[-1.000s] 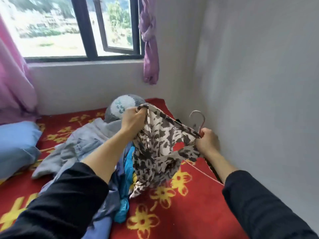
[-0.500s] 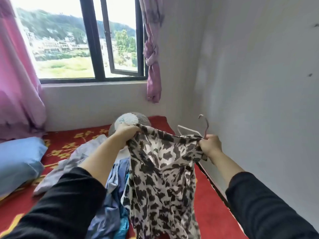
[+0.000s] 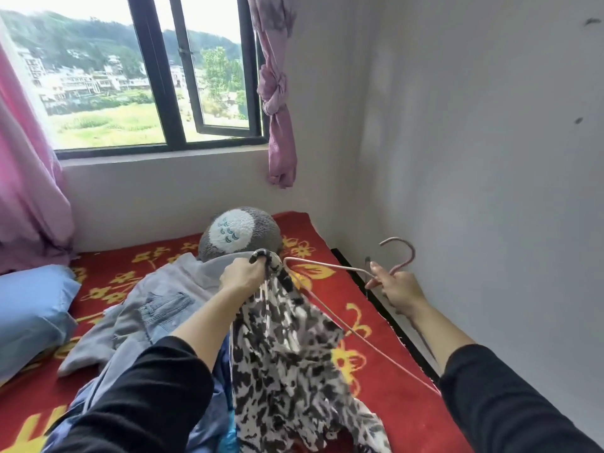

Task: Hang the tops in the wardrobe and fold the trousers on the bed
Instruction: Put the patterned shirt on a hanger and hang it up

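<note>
Dropped by the right hand (image 3: 397,289), the top (image 3: 287,354) dangles from the left hand (image 3: 243,277), fingers pinching it; right fingers clutch the hanger (image 3: 327,264) alongside for threading.

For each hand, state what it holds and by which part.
The left hand grips the black-and-white top by a bunched upper edge. The right hand holds the pink hanger just below its hook.

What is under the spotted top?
The spotted top hangs from the left hand over the red blanket and blue clothes showing at its left edge. Whatever lies directly beneath it is covered.
</note>
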`<state>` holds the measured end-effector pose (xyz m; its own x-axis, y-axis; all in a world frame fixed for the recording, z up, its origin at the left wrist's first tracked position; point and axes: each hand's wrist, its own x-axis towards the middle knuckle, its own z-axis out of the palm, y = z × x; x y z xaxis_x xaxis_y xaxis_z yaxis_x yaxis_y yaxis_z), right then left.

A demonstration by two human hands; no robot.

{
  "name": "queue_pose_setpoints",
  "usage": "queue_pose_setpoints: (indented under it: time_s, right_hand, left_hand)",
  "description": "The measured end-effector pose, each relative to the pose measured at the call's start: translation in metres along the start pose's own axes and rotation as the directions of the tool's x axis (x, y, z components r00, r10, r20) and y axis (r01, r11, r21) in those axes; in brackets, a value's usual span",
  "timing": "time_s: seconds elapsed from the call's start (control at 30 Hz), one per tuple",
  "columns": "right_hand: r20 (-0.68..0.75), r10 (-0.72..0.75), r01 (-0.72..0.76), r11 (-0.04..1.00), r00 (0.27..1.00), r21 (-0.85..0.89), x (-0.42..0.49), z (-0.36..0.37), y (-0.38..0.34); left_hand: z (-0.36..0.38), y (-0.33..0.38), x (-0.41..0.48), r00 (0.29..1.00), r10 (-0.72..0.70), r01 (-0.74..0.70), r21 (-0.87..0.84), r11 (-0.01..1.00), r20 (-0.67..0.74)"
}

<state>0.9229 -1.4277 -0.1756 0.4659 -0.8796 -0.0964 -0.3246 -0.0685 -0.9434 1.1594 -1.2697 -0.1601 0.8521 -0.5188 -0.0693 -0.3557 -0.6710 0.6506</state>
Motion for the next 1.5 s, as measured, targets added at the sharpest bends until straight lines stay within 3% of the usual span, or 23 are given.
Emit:
queue_pose_setpoints:
  time_s: [0.13,0.33,0.6,0.77,0.83,0.9,0.93,1.0,1.03,1.1,1.13,1.2,1.27,1.33,1.4,1.5]
  right_hand:
    - [-0.154,-0.010,0.010,1.000,0.988,-0.004,-0.002,-0.013,0.009]
    - [-0.122,-0.020,0.007,0.994,0.992,-0.110,-0.006,-0.015,0.028]
    - [-0.008,-0.114,0.112,0.988,0.993,-0.106,0.000,0.050,0.016]
    - [0.051,-0.163,0.167,0.982,0.985,-0.085,-0.007,0.091,-0.005]
    - [0.048,-0.162,0.165,0.984,0.986,-0.066,-0.006,0.093,-0.008]
    - [0.060,-0.184,0.186,0.982,0.981,-0.026,-0.008,0.093,-0.013]
    - [0.082,-0.197,0.198,0.980,0.977,-0.004,-0.010,0.094,-0.015]
    - [0.226,-0.187,0.175,0.982,0.956,0.075,-0.014,0.096,-0.018]
    - [0.358,-0.168,0.130,0.983,0.918,0.130,-0.015,0.097,-0.018]
    - [0.642,-0.108,-0.046,0.975,0.759,0.217,-0.013,0.093,-0.014]
    - [0.724,-0.069,-0.133,0.967,0.686,0.219,-0.011,0.089,-0.011]
    - [0.751,0.030,-0.191,0.973,0.660,0.129,-0.007,0.085,-0.005]
    - [0.689,0.092,-0.029,0.994,0.719,-0.102,-0.007,0.086,-0.001]
    - [0.686,0.114,0.169,0.928,0.719,-0.331,-0.010,0.099,0.005]
    - [0.699,0.130,0.273,0.859,0.703,-0.434,-0.018,0.117,0.010]
    - [0.687,0.053,0.374,0.807,0.724,-0.457,-0.025,0.143,0.020]
  left_hand:
    - [0.002,-0.007,0.009,1.000,-0.020,0.022,0.089,0.996,-0.024]
    - [-0.003,-0.013,0.011,0.993,-0.032,0.039,0.061,0.997,-0.115]
    - [0.003,0.010,-0.010,0.967,0.229,-0.229,0.012,0.973,-0.110]
    - [0.004,0.013,-0.017,0.908,0.409,-0.405,-0.065,0.912,0.090]
    - [-0.003,0.006,-0.019,0.883,0.460,-0.464,0.037,0.885,0.091]
    - [-0.010,-0.005,-0.016,0.836,0.528,-0.545,0.337,0.768,0.148]
    - [-0.011,-0.009,-0.015,0.820,0.532,-0.566,0.429,0.703,0.211]
    - [-0.011,-0.014,-0.015,0.811,0.499,-0.585,0.410,0.700,0.304]
    - [-0.010,-0.016,-0.016,0.812,0.493,-0.581,0.359,0.730,0.313]
    - [-0.009,-0.021,-0.016,0.814,0.513,-0.579,0.292,0.762,0.273]
    - [-0.011,-0.023,-0.015,0.818,0.517,-0.573,0.279,0.771,0.251]
    - [-0.016,-0.027,-0.016,0.807,0.546,-0.590,0.244,0.770,0.226]
    - [-0.021,-0.028,-0.019,0.789,0.569,-0.610,0.187,0.770,0.232]
    - [-0.024,-0.027,-0.023,0.772,0.588,-0.625,0.125,0.770,0.240]
    - [-0.028,-0.025,-0.028,0.760,0.605,-0.631,0.046,0.775,0.235]
    - [-0.034,-0.025,-0.033,0.732,0.641,-0.647,-0.058,0.760,0.231]
